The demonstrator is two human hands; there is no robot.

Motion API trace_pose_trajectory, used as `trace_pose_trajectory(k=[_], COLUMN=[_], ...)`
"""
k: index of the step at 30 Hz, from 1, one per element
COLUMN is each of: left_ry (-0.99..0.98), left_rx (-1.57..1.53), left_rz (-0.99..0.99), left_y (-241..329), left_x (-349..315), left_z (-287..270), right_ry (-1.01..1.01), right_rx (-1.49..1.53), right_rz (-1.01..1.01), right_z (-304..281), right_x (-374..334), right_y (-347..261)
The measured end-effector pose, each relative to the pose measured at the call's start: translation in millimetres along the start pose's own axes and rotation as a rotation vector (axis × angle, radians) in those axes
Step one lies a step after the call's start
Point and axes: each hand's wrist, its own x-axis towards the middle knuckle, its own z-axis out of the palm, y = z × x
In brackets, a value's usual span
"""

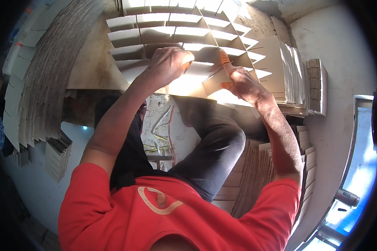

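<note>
A grid of interlocking cardboard divider strips (156, 35) stands on the bench in front of me. My left hand (168, 62) is closed over the near rows, its fingers curled down with an orange finger cover showing; it appears to pinch a cardboard strip, though the fingertips are partly hidden. To its right, my right hand (244, 83) reaches in with its index finger stretched along a crossing strip and its thumb held apart. Orange covers are on that finger and thumb. Strong sunlight washes out the cardboard between my hands.
A long stack of cardboard strips (56, 62) curves along the left. More slotted cardboard pieces (287, 75) stand at the right, beside a pale wall (331, 50). A smaller bundle (58, 157) sits low at the left. Below the bench edge are my knees and some loose wires (160, 134).
</note>
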Motion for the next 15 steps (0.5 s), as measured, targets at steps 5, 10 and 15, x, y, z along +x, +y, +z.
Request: trace_pose_trajectory(k=[5, 10, 15], left_ry=[0.118, 0.207, 0.213], left_rx=[0.013, 0.065, 0.091], left_rz=[0.059, 0.063, 0.032], left_y=[9, 5, -8], left_x=[-11, -24, -29], left_z=[-10, -24, -26], right_ry=[0.771, 0.862, 0.673], right_rx=[-0.053, -0.728, -0.629], right_rz=[0.104, 0.657, 0.760], right_z=[-2, 5, 9], right_x=[-18, -47, -51], right_y=[63, 164, 203])
